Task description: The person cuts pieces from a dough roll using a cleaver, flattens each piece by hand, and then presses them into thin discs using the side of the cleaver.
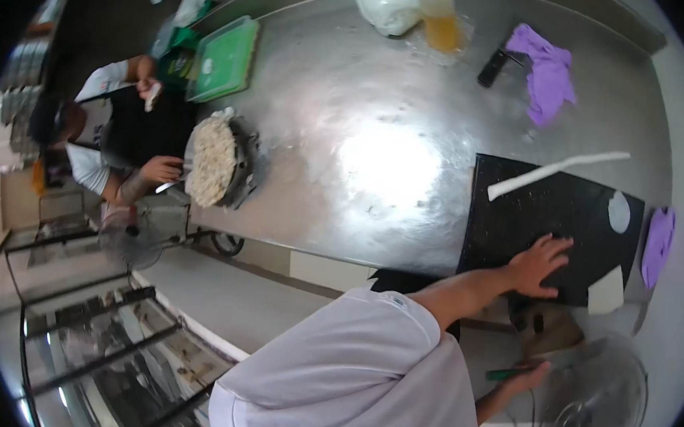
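1. Sliding could shift the black mat (504, 242) if the left hand (537, 269), open, spread over it and gripping nothing, pushed sideways.
2. The white strip (529, 178), lying partly off the mat, could snag on a sleeve.
3. The green handle (504, 375), closed in the right hand (534, 375), could slip from a loose hold.

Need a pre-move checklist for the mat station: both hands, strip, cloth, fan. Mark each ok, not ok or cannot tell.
1. Left hand open, apart from white strip: ok.
2. Right hand grips green handle: ok.
3. Far end of green handle's tool in sight: cannot tell.
4. White strip wholly on black mat: not ok, one end runs past its edge.
5. Large purple cloth off mat: ok.
6. Right hand clear of fan: cannot tell, they overlap or nearly so in view.
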The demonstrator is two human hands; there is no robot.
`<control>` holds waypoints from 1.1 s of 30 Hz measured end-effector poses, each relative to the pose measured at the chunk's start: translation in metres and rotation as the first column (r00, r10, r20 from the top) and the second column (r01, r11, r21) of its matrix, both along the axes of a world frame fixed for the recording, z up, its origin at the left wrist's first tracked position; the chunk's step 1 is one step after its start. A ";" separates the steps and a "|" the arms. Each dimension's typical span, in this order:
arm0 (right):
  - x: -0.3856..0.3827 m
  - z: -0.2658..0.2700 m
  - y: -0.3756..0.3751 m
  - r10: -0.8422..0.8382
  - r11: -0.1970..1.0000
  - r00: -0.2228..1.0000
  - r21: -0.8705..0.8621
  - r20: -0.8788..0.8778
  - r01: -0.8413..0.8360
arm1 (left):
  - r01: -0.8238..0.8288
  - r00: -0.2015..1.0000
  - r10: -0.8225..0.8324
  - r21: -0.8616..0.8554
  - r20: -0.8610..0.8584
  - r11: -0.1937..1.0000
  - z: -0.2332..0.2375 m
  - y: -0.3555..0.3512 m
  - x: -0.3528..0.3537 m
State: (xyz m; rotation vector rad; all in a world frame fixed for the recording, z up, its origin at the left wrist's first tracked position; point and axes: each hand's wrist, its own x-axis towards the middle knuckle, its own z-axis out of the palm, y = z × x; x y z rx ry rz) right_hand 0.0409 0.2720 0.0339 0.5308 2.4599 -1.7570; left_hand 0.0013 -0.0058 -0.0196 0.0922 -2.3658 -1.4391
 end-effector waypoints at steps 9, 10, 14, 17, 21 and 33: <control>0.172 0.007 -0.002 -0.340 0.938 0.929 -0.023 0.147 0.346 | -0.250 0.958 0.264 0.125 -0.114 0.960 0.064 -0.058 -0.092; 0.186 0.008 -0.001 -0.386 0.920 0.912 -0.008 0.139 0.391 | -0.203 0.969 0.220 0.142 -0.112 0.969 0.061 -0.037 -0.083; 0.225 0.010 -0.018 -0.386 0.922 0.909 0.034 0.159 0.385 | 0.122 0.990 -0.138 -0.427 -0.006 0.896 0.003 0.004 0.006; 0.235 0.010 -0.024 -0.441 0.897 0.878 0.062 0.183 0.438 | 0.294 0.954 -0.277 -0.526 0.113 0.798 -0.001 -0.001 0.009; 0.172 -0.014 -0.030 -0.121 0.984 0.949 0.157 0.290 0.078 | 0.023 0.999 -0.012 0.362 -0.032 0.932 0.029 -0.021 -0.042; -0.013 0.012 -0.103 0.678 0.478 0.629 0.420 0.382 -0.771 | 0.393 0.883 -0.069 -0.652 0.464 0.649 0.019 -0.024 0.022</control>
